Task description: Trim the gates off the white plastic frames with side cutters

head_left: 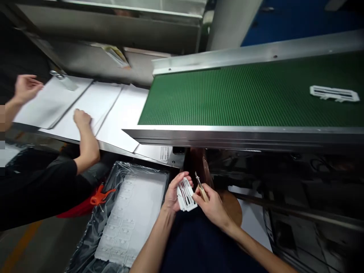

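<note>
White slotted plastic parts (187, 195) lie across my left hand (172, 191), with its fingers curled round their far edge; they look stacked, though I cannot tell how many there are. In my right hand (212, 206) is a pair of nippers (201, 187) with pale handles, the jaws pointing up and away from me. The thumb of that hand touches or nearly touches the right edge of the parts. Both hands are held in front of my body, below the near rail of the conveyor. A similar white slotted part (334, 93) rests on the green conveyor belt (227, 98).
A plastic-lined crate (106, 204) holding a white sheet and clear trays (118, 231) stands at my left. Beyond it, a co-worker's hands (82, 117) are over white sheets (113, 110) on a bench. The conveyor's metal rail (241, 136) crosses before me. An orange-red clamp (99, 196) sits beside the crate.
</note>
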The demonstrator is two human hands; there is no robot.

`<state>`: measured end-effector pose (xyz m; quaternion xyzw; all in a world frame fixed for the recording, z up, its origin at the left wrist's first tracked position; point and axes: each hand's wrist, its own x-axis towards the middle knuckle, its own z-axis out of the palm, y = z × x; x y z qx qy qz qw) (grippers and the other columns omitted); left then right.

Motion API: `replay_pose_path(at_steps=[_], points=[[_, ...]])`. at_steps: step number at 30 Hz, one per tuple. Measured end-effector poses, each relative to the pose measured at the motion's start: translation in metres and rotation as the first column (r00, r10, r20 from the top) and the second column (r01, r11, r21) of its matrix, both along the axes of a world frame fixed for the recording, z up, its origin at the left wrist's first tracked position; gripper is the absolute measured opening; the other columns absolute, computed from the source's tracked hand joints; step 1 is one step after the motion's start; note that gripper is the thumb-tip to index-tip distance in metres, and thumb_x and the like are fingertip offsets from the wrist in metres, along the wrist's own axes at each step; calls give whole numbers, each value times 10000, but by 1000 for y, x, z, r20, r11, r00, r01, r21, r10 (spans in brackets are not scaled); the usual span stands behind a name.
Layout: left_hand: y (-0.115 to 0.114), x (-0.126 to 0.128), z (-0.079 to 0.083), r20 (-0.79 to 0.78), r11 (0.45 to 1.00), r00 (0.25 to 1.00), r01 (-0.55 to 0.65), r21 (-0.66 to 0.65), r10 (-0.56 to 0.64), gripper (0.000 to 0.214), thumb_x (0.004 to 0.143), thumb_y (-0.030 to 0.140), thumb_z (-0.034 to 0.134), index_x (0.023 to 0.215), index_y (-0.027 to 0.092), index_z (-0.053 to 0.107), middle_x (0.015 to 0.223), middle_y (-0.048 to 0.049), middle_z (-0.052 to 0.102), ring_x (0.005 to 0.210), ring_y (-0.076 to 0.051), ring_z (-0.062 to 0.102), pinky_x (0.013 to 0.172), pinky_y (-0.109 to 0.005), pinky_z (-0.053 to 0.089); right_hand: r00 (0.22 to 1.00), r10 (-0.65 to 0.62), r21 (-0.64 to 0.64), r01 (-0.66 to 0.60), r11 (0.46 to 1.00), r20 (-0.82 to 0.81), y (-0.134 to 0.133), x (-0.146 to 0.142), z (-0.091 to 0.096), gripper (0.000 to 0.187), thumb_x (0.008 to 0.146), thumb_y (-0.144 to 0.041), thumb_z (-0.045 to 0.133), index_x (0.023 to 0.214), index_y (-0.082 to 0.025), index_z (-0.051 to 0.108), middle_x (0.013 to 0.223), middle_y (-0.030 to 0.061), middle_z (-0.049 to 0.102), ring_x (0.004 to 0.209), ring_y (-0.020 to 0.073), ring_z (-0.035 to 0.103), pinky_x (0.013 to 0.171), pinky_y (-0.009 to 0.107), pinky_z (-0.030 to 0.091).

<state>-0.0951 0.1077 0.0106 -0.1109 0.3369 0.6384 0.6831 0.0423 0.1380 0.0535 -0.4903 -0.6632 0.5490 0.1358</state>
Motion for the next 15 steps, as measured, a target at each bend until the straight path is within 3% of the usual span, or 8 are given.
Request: replay_pose_path(at_steps=[3, 6, 8, 11, 15], points=[[-5, -9, 0, 10, 996, 996, -85, 5, 85, 95, 771, 161, 638, 864, 182, 644, 725, -18, 645, 648, -132, 631, 630, -229, 531, 998, 50, 38, -51, 998, 39, -4, -16, -7, 191, 788, -362, 549, 842, -184, 506, 789, 13, 582, 710, 151, 541, 652, 262, 421], [-7, -21, 1, -4, 988, 988, -157, 6, 157, 157, 783, 204, 643, 939, 194, 632, 846, -37, 672, 781, -164, 645, 694, -264, 536, 994, 88, -137, -96, 986, -61, -5, -32, -12, 205, 776, -358, 558, 812, -187, 452, 738, -7, 561, 654, 136, 523, 595, 242, 425], [-9, -28, 3, -34, 979, 979, -203, -20, 202, 236, 793, 274, 648, 1015, 201, 615, 972, -70, 671, 857, -190, 641, 733, -294, 534, 991, 62, -184, -83, 979, -119, -4, -44, -14, 214, 771, -354, 561, 810, -190, 430, 720, -16, 552, 633, 129, 516, 580, 235, 429], [-18, -28, 5, -199, 962, 950, -260, -77, 241, 304, 786, 358, 658, 1051, 217, 612, 1017, -93, 661, 897, -218, 639, 766, -307, 522, 995, 11, -134, -24, 991, -98, -2, -63, -16, 238, 759, -386, 568, 814, -194, 439, 719, -11, 574, 633, 143, 541, 584, 242, 437], [-33, -33, -4, -447, 966, 870, -255, -50, 207, 253, 770, 316, 676, 992, 205, 627, 966, -100, 667, 895, -247, 641, 723, -303, 515, 1000, 26, -69, -27, 997, -5, 3, -88, -20, 269, 755, -449, 553, 836, -198, 502, 770, 23, 630, 683, 181, 600, 624, 268, 463]])
